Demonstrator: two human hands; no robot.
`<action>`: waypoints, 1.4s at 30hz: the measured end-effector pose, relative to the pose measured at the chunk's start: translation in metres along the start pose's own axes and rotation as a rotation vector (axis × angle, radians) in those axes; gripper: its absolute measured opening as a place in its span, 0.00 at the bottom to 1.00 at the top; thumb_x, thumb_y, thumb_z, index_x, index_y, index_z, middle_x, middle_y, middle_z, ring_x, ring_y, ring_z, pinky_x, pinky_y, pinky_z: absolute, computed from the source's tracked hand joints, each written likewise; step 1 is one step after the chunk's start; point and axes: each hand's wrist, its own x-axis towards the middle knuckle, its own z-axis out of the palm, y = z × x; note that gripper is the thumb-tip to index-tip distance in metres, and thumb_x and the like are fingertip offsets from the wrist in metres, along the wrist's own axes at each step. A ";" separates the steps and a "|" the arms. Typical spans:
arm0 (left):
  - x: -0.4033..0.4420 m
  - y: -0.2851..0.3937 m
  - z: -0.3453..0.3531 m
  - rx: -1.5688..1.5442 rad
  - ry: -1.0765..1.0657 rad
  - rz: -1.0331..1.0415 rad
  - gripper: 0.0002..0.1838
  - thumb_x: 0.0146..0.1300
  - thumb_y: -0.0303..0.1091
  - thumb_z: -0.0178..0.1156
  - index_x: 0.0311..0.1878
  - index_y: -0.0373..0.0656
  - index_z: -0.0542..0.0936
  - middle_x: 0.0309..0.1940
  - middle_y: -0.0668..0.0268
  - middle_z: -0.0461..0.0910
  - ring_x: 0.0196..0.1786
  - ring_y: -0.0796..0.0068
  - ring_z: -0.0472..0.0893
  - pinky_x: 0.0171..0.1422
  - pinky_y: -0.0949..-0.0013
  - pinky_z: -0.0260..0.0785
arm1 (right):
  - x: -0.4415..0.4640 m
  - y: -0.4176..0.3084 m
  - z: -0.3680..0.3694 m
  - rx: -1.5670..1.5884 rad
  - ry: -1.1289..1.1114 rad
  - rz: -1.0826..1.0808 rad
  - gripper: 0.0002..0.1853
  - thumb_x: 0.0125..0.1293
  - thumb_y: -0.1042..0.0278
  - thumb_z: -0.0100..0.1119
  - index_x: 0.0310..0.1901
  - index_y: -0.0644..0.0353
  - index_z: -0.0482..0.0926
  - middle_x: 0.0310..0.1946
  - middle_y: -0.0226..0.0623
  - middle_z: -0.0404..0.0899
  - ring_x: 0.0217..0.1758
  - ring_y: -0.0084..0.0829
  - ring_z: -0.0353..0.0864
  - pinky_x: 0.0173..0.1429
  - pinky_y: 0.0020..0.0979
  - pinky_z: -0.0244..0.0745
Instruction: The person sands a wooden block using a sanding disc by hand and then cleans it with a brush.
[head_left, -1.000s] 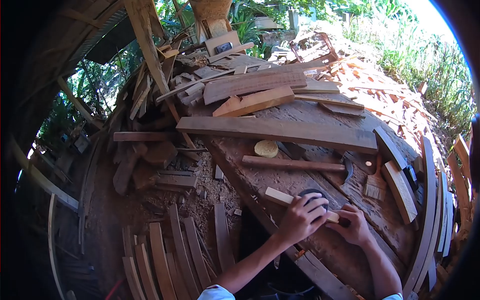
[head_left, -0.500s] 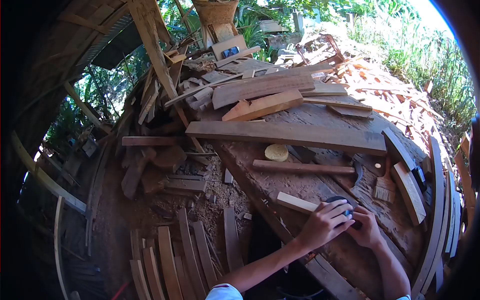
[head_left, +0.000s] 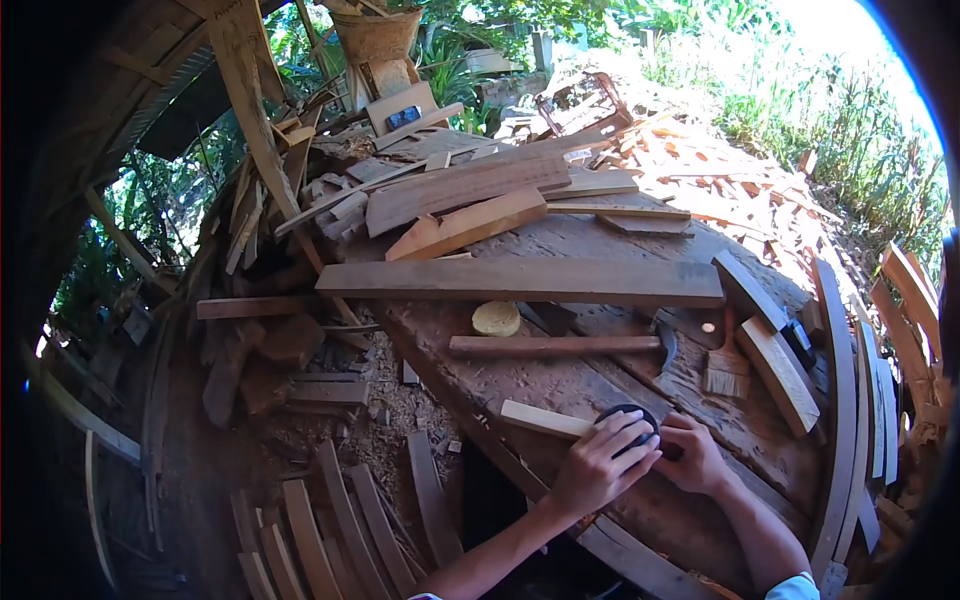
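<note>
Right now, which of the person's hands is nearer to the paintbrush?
The right. The right hand is just on the person's side of the paintbrush; the left hand is farther off, to the left of the right hand.

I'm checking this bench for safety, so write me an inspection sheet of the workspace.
Surface: worn wooden bench, rough, with gaps between boards.
Job's things: pale wood strip on the bench, partly covered by a round dark object.
Clutter: long plank, yellowish disc, brush, and a wooden-handled tool with a curved metal head; more offcuts beyond.
Hands: left hand over the round object; right hand beside it, fingers curled, grip hidden.
Cables: nothing seen.
Surroundings: slats and shavings at lower left, sunlit scraps and greenery beyond.
</note>
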 end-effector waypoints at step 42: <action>0.004 -0.018 -0.025 0.058 0.020 -0.005 0.07 0.69 0.36 0.73 0.39 0.43 0.91 0.50 0.64 0.90 0.58 0.63 0.88 0.64 0.58 0.79 | 0.006 -0.009 -0.002 -0.041 -0.025 0.043 0.15 0.62 0.62 0.80 0.47 0.59 0.91 0.30 0.35 0.78 0.31 0.35 0.79 0.38 0.36 0.76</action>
